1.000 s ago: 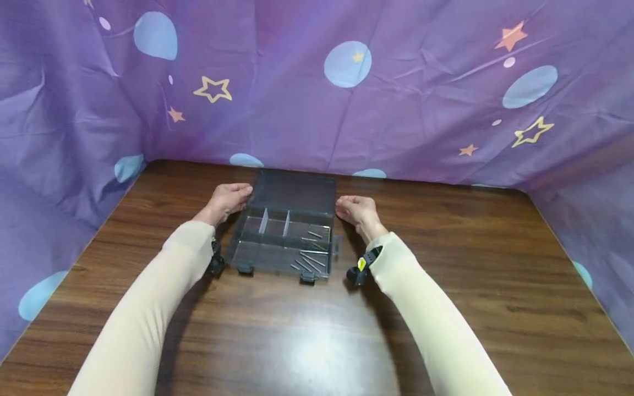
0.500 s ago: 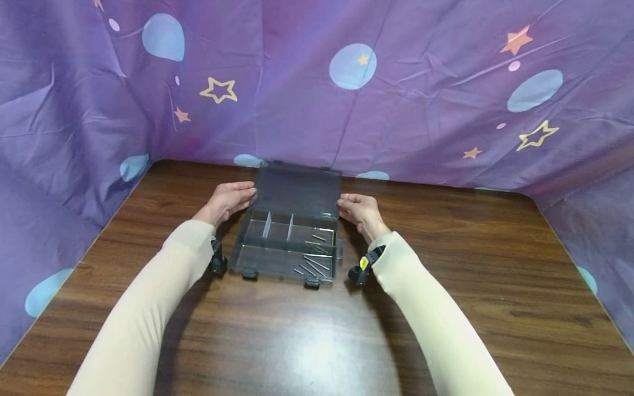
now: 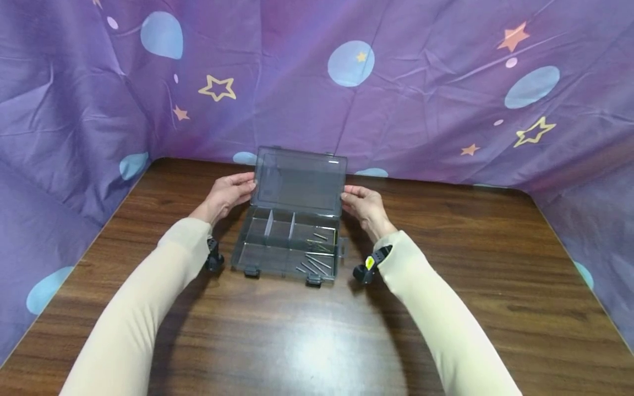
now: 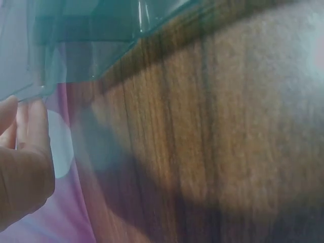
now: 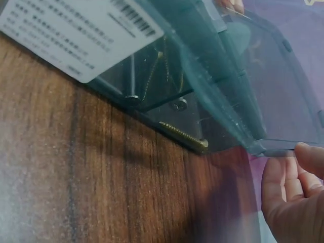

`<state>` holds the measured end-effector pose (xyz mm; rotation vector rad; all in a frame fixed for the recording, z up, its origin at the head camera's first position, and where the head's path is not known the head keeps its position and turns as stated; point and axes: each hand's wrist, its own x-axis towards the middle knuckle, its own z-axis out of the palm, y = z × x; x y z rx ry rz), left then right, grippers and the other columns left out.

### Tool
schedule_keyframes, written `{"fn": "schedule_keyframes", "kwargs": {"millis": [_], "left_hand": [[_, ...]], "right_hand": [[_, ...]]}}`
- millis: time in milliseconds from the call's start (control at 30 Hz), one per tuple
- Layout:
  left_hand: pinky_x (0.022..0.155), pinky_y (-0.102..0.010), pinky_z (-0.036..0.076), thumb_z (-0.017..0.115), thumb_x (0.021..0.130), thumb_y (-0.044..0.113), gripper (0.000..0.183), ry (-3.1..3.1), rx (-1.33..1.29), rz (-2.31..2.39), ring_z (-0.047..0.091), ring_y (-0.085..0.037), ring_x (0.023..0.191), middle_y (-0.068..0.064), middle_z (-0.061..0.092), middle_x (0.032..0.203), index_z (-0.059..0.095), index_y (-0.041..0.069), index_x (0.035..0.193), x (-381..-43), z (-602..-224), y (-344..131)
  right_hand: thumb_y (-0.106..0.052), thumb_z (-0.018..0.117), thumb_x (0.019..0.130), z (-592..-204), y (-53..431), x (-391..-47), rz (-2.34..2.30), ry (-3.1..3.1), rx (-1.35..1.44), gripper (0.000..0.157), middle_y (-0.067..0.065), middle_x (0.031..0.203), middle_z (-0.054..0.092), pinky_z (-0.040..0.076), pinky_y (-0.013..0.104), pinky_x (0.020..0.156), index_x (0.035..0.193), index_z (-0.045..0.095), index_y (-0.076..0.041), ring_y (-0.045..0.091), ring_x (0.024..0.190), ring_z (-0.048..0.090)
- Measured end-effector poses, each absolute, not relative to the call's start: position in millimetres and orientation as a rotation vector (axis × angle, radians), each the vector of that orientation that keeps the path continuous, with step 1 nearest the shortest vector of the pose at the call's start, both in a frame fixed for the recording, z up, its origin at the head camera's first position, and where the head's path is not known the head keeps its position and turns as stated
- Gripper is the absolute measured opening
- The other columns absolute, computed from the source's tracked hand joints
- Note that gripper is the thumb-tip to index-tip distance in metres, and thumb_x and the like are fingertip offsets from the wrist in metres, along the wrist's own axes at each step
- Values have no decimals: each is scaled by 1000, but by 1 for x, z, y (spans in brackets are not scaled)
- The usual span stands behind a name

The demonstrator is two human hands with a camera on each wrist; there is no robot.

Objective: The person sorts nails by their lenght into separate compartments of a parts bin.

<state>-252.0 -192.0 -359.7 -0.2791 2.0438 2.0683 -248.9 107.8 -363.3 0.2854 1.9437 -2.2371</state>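
Note:
A clear grey plastic compartment box (image 3: 264, 254) rests on the table with its lid (image 3: 302, 181) standing up at the back. My left hand (image 3: 225, 193) pinches the lid's left edge between thumb and fingers. At the opposite edge, my right hand (image 3: 366, 210) pinches the lid the same way. Several nails and screws (image 3: 317, 263) lie in the right part of the box. The right wrist view shows a brass-coloured screw (image 5: 182, 135) near the box's corner. Two dark latches (image 3: 313, 280) hang at the front. In the left wrist view, my left fingers (image 4: 38, 124) touch the lid's edge.
The brown wood-grain table (image 3: 470, 286) stretches out on both sides and in front of the box. A purple patterned cloth (image 3: 421, 99) hangs close behind the lid. A white printed label (image 5: 76, 35) is on the box's right side.
The lid has swung up from leaning back, and its far edge is higher now. Both hands have risen slightly with it. The box base and its contents look unchanged.

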Motion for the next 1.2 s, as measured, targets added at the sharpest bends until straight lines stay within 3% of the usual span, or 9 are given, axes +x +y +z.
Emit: {"fn": "schedule_keyframes", "kwargs": {"millis": [333, 533, 733, 867, 1000, 1200], "left_hand": [[78, -13, 50, 57, 92, 1, 48, 2118, -234, 2083, 59, 2, 84, -5, 58, 115, 44, 0, 138, -246, -353, -197], [83, -16, 50, 60, 90, 3, 50, 2138, -197, 2096, 59, -2, 92, -4, 58, 115, 45, -2, 137, -240, -350, -199], [94, -25, 47, 60, 91, 4, 48, 2186, -146, 2086, 58, -1, 92, -14, 55, 126, 44, -4, 136, -232, -346, -197], [87, -22, 50, 60, 90, 3, 45, 2206, -135, 2108, 60, 1, 88, -3, 63, 109, 47, -6, 132, -225, -345, -196], [75, -14, 51, 60, 89, 0, 42, 2192, -136, 2165, 61, 1, 84, 14, 62, 86, 48, -10, 128, -219, -346, -195], [71, -12, 51, 60, 87, -6, 40, 2214, -135, 2231, 60, 5, 78, 17, 61, 80, 48, -14, 124, -213, -352, -195]], "right_hand": [[5, 61, 86, -356, 107, -241, -2252, 2022, 264, 20, -8, 71, 61, 47, 16, 59, 105, 60, 1, 1, 60, 55], [7, 60, 86, -352, 109, -234, -2299, 2030, 194, 18, -6, 72, 63, 51, 17, 61, 104, 60, 3, 3, 60, 57], [7, 61, 86, -346, 114, -224, -2289, 2089, 136, 23, -9, 74, 62, 54, 21, 67, 109, 58, 8, 2, 65, 59], [7, 61, 86, -344, 115, -217, -2305, 2060, 131, 31, -5, 75, 61, 55, 21, 68, 115, 55, 13, 3, 64, 60], [9, 57, 87, -344, 115, -211, -2361, 1966, 141, 23, -3, 73, 62, 55, 20, 67, 111, 56, 9, 5, 62, 64], [11, 54, 89, -347, 114, -204, -2417, 1875, 117, 17, -3, 74, 64, 55, 20, 69, 102, 57, 1, 8, 65, 65]]}}
